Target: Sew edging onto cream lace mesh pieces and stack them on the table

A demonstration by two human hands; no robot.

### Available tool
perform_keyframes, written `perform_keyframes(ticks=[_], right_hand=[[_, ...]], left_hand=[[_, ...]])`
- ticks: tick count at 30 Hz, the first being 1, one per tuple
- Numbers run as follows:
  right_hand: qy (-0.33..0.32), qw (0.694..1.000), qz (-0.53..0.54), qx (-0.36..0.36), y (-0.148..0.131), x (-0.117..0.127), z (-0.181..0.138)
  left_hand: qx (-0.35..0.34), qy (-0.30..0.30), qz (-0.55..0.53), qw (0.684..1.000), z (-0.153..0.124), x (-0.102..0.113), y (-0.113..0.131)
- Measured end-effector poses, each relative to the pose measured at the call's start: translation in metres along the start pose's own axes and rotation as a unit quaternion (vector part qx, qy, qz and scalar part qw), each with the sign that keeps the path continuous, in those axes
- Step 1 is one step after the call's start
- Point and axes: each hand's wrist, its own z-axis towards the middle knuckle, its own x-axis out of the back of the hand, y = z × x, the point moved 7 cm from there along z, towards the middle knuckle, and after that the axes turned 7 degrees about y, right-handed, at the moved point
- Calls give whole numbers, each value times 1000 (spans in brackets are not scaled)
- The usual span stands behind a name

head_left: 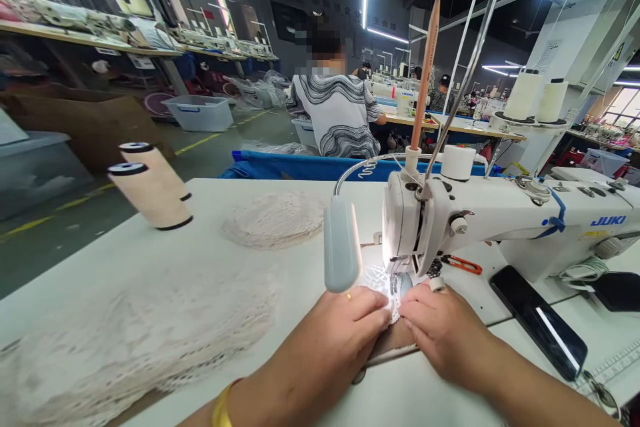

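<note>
A strip of white lace (pixel 396 310) lies beneath the needle area of a white JUKI sewing machine (pixel 465 213), lit by a small lamp (pixel 342 247). From the left, my left hand (pixel 345 323) pinches the lace, fingers bent and close together. My right hand (pixel 443 323) grips its other edge, just in front of the presser foot. The fingertips are only a short distance apart. Left of the machine lie a large stack of white lace pieces (pixel 145 327) and a smaller lace pile (pixel 280 217).
Two thread cones (pixel 153 197) stand at the table's left edge. Right of my hands are a black phone (pixel 540 320), orange thread snips (pixel 463 264) and a clear ruler (pixel 613 363). A pencil (pixel 427 73) stands upright on the machine. A person (pixel 335 110) sits ahead.
</note>
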Motion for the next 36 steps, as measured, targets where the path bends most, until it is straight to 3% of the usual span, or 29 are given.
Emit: perform_keyframes(ticks=[15,36], right_hand=[[9,1000,-26,8,-3,4,-2],[49,998,-38,-3,3,-1,1]], left_hand=[[-41,-8,-1,999,-7,-2,5],[-19,-17,2,1000,4,0,0]])
